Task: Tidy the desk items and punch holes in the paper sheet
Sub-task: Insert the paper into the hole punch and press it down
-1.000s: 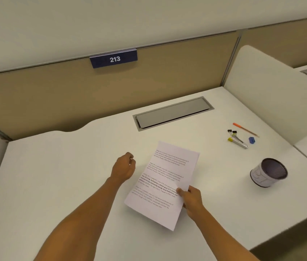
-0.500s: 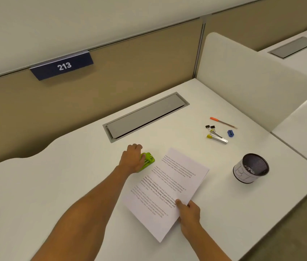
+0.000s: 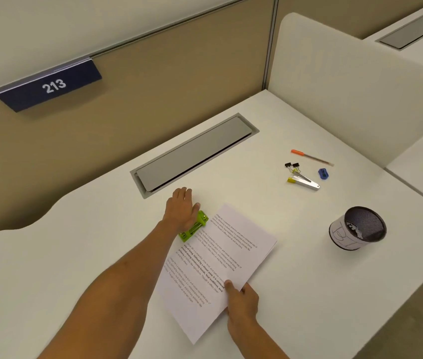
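Note:
A printed paper sheet lies askew on the white desk. My right hand pinches its near right edge, thumb on top. A small green hole punch sits at the sheet's far left edge, the paper's edge touching or in its mouth. My left hand lies flat on top of the punch, fingers stretched out. At the far right lie an orange pen, two black binder clips, a blue sharpener and a silver stapler remover with yellow tip.
A black mesh pen cup with a white paper label stands at the right. A grey cable flap is set in the desk behind the punch. Tan partition with sign 213 at the back; a white divider on the right.
My left hand went from a loose fist to resting flat on the green punch, which has come into view. The paper's far left edge has come up against the punch. The camera turned right.

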